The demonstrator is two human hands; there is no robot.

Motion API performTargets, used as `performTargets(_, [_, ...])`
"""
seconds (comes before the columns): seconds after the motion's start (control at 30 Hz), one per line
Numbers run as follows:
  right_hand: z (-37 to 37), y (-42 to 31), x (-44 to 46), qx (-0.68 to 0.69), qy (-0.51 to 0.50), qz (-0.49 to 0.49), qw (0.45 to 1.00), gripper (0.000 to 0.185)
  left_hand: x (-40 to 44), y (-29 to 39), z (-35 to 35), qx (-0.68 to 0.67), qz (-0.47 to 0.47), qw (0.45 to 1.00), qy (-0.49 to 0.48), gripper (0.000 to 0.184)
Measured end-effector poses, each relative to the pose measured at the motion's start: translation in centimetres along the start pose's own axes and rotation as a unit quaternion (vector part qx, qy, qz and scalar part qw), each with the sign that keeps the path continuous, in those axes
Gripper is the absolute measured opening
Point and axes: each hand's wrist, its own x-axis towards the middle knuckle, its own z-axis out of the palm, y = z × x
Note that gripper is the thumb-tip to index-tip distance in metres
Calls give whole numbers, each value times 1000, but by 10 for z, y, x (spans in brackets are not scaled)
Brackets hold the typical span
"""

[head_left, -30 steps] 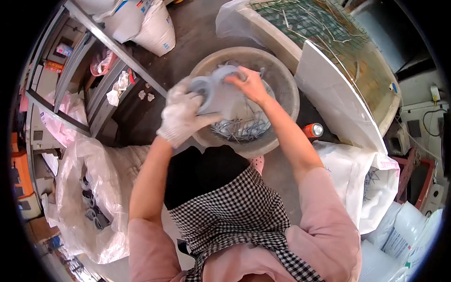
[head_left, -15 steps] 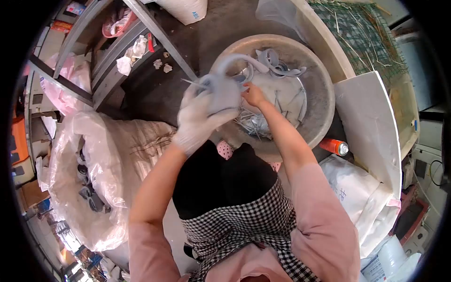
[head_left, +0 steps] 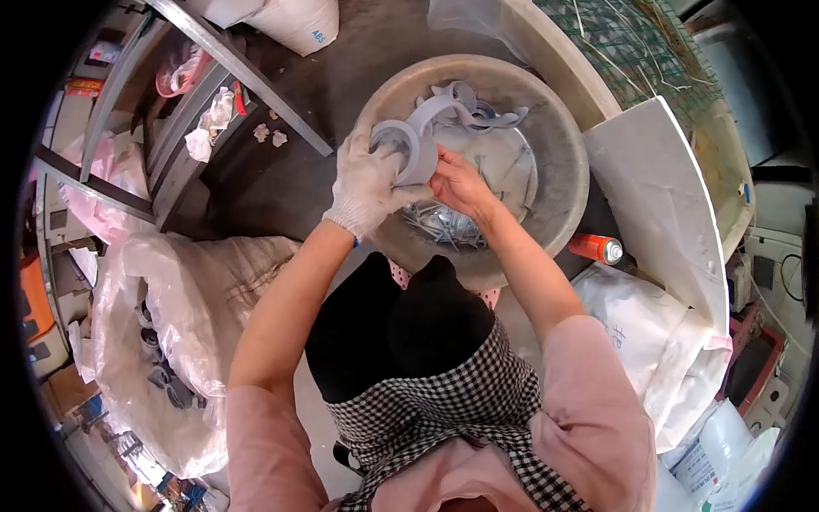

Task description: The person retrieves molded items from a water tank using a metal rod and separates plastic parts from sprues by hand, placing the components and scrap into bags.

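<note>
Grey, plastic-looking ring part, head view: held over the left rim of the basin by the gloved left hand; bare right hand meets its right side, grip indeterminate. Judged handling: light, springy, smooth; grasp the outer wall. Basin stands on grey floor, near a white panel and orange can.

A ring sits between the left hand and right hand, over the left of a basin with sticks in its near part. A bag stands near left; right, a can lies between basin and board.
</note>
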Motion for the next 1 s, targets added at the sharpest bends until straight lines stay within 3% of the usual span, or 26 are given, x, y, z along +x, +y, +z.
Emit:
performTargets(0.17, [-10,7,11,-28,21,-41,999,35,-4,1,2,-3,25,1000,-18,57])
performTargets(0.33, [-2,3,3,131,-20,-51,990,34,1,7,1,36,72,996,32,52])
performTargets(0.47, [-2,9,6,134,-7,-49,990,34,1,4,-7,32,72,997,-3,49])
performTargets(0.57, [-34,19,16,135,-4,-66,989,34,-5,-2,-13,-35,22,999,12,49])
performTargets(0.63, [-79,24,20,124,-104,-61,985,36,-12,-15,-26,-137,-57,988,41,45])
performTargets(0.67, [-96,26,14,123,-103,-59,985,36,-23,-18,-31,-223,-117,964,83,45])
performTargets(0.7, [-114,27,9,-14,35,-27,999,40,-39,-23,-49,-365,-187,908,91,43])
performTargets(0.73, [-132,31,4,-148,172,6,974,44,-54,-28,-67,-495,-253,822,122,41])
performTargets(0.77, [-154,38,-2,-145,170,8,975,44,-85,-46,-92,-428,-340,833,89,46])
performTargets(0.8, [-178,46,-5,-468,232,71,850,51,-110,-44,-122,-359,-358,850,145,45])
performTargets(0.83, [-190,54,-4,-730,264,123,619,59,-137,-41,-143,-244,-364,870,227,42])
performTargets(0.93, [-162,62,11,-766,251,41,590,69,-293,-121,-197,-108,-442,839,300,38])
performTargets(0.97, [-150,68,26,-800,226,12,556,64,-329,-133,-215,-79,-472,809,341,39])
performTargets(1.0, [-140,75,45,-831,199,-17,519,60,-333,-124,-237,7,-469,821,326,40])
